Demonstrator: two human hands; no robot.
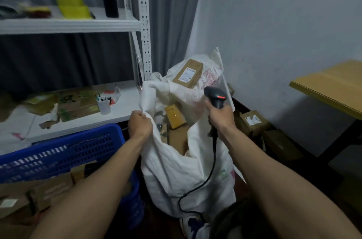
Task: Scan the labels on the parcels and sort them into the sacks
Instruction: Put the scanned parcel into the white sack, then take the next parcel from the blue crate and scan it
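The left hand (140, 123) clamps a fistful of the left rim of the white sack (176, 168), and the right hand (220, 119) at its right edge grips the corded scanner (215, 96) — best to pull the mouth wide and taut so parcels drop in unsnagged. A yellow parcel (175, 116) lies inside the sack and a labelled box (188, 75) at its far side — the box's label and the sack's red print are too blurred to read.
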